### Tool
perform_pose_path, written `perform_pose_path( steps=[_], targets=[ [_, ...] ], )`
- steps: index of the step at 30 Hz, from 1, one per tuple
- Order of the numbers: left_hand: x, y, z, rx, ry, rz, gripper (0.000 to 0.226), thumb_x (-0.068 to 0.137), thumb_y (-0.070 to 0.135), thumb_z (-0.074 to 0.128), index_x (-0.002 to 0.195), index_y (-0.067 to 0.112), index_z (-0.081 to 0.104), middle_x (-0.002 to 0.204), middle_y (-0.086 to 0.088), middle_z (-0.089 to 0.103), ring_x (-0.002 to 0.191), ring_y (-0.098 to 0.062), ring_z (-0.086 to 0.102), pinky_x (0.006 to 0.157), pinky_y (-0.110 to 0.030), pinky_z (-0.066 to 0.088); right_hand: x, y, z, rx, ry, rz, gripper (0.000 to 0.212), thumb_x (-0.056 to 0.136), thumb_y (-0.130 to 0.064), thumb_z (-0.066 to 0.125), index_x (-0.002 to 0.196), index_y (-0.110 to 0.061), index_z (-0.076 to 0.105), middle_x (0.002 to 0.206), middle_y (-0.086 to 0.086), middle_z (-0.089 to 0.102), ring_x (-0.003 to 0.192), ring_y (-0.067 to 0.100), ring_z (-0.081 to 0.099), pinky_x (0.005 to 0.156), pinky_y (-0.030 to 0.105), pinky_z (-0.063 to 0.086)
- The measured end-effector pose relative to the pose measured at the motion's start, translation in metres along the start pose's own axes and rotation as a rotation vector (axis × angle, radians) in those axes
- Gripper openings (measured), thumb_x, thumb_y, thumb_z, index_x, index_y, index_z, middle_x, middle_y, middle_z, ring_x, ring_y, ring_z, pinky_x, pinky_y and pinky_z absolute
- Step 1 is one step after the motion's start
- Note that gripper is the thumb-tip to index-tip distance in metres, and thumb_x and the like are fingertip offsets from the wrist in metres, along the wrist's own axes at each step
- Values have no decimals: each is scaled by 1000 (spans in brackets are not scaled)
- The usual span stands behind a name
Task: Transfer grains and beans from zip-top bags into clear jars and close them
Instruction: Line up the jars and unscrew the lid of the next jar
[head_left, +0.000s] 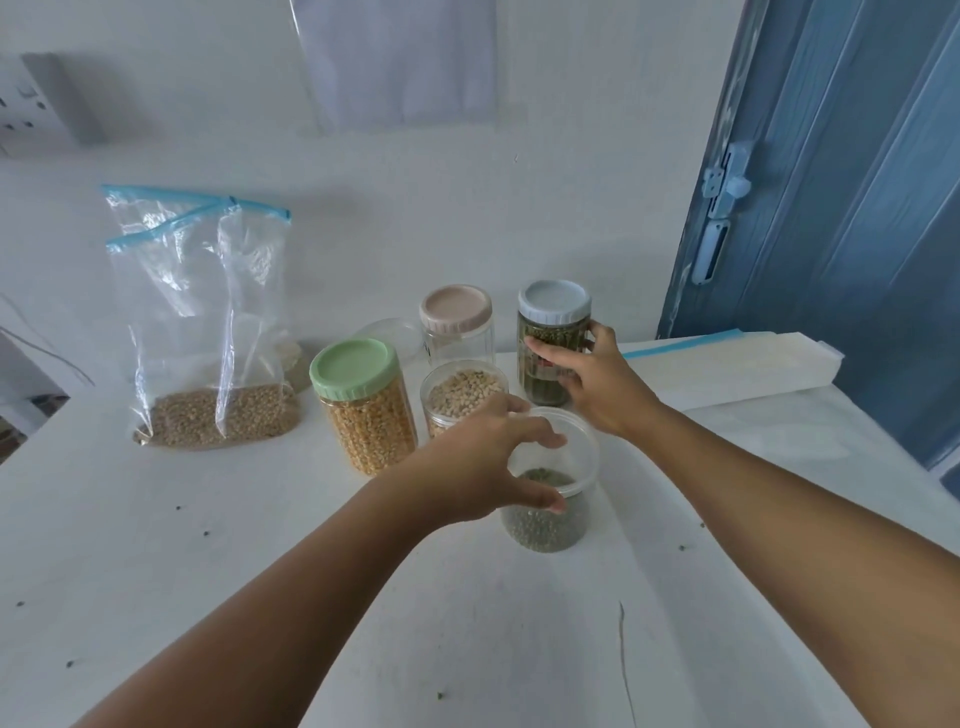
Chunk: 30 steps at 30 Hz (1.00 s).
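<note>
White tabletop against a wall. Left hand curls its grip around the open tub of green beans; right hand clasps the blue-lidded jar, upright just behind it.

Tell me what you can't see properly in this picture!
Head view only:
- Open jar of green beans: the left hand covers its near rim.
- Blue-lidded jar: the right hand hides its label.
- Clear container behind the green-lidded jar: contents unclear.
- Wall sockets: cut off at the left edge.
</note>
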<state>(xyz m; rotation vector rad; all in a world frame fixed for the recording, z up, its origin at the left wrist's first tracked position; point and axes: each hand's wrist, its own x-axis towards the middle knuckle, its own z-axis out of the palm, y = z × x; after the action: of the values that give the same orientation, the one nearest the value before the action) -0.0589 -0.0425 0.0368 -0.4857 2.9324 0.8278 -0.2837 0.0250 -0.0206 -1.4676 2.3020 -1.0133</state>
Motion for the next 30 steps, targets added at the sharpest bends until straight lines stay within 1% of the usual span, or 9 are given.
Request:
perform_pose_path(
  steps=[6, 9, 12, 15, 17, 19, 21, 25, 30],
  targets=[
    [11, 6, 2, 27, 17, -12, 63, 84, 54, 82, 141, 40, 59, 159, 1, 32, 140, -21, 41, 116, -39, 41, 7, 0, -5, 25, -86, 26, 76, 102, 7, 49, 149, -53, 46, 167, -5, 3, 157, 33, 15, 128, 50, 20],
    [15, 7, 3, 35, 37, -12, 64, 84, 54, 82, 141, 38, 59, 159, 0, 33, 142, -22, 40, 115, -38, 39, -3, -3, -12, -1, -71, 59, 66, 105, 2, 49, 149, -48, 49, 172, 3, -1, 159, 32, 8, 129, 46, 15],
    [21, 9, 4, 115, 67, -9, 65, 87, 57, 77, 145, 39, 56, 161, -4, 34, 149, -25, 28, 120, -45, 31, -24, -4, -27, 37, 88, 80, 47, 107, -10, 52, 141, -41, 60, 160, 4, 31, 146, 22, 37, 121, 38, 32],
    [27, 13, 5, 274, 110, -10, 65, 91, 63, 68, 150, 43, 51, 160, -5, 38, 148, -28, 25, 119, -48, 29, -46, -7, -42, 288, 95, 145, 41, 107, -17, 52, 138, -41, 63, 138, -8, 54, 119, 5, 53, 97, 27, 46],
    [32, 17, 6, 353, 126, -3, 65, 93, 65, 65, 152, 43, 49, 159, -6, 42, 144, -30, 32, 117, -47, 32, -59, -5, -43, 434, -4, 174, 41, 106, -17, 53, 137, -42, 62, 137, -12, 60, 122, 0, 54, 107, 32, 45],
    [37, 19, 2, 370, 117, 4, 66, 92, 65, 66, 152, 42, 49, 158, -4, 46, 140, -30, 37, 114, -45, 35, -70, 2, -39, 460, -131, 177, 46, 101, -23, 61, 142, -45, 58, 146, -16, 57, 131, 2, 52, 116, 40, 41],
    [40, 18, -6, 367, 83, 15, 68, 91, 61, 71, 152, 42, 50, 156, 0, 49, 138, -27, 40, 111, -42, 36, -79, 5, -34, 402, -231, 186, 62, 95, -34, 73, 149, -52, 47, 153, -20, 48, 136, 4, 48, 113, 37, 41],
    [47, 18, -16, 384, 24, 15, 69, 91, 50, 76, 153, 43, 47, 158, 6, 49, 141, -23, 39, 113, -43, 36, -81, 7, -29, 368, -172, 170, 87, 81, -33, 89, 151, -51, 41, 144, -22, 50, 123, -2, 54, 108, 24, 41],
    [62, 17, -15, 389, 51, 20, 63, 94, 46, 74, 152, 41, 50, 160, 4, 48, 139, -25, 40, 111, -46, 35, -68, 6, -34, 282, -124, 171, 88, 82, -33, 88, 155, -45, 40, 152, -17, 49, 127, 5, 54, 106, 27, 46]
  ],
)
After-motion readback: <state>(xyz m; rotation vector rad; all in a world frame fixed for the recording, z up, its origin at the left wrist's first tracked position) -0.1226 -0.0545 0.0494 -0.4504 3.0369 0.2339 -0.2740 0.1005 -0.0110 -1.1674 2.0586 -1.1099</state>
